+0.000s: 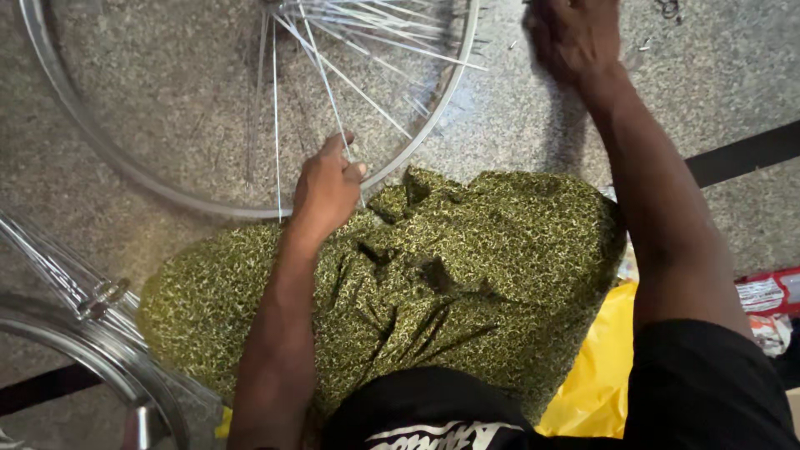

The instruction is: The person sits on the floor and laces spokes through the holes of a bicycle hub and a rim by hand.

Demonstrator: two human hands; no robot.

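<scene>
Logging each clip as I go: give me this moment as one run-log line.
left hand: pinching thin silver spoke of silver bicycle wheel rim | right hand: flat on speckled grey floor | green patterned cloth on lap

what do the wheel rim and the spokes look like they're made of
The wheel rim looks like bare metal, probably aluminium or steel: silvery with a bright sheen. The spokes, one pinched by the left hand, look like thin polished steel wire: straight, shiny, reflective.
</scene>
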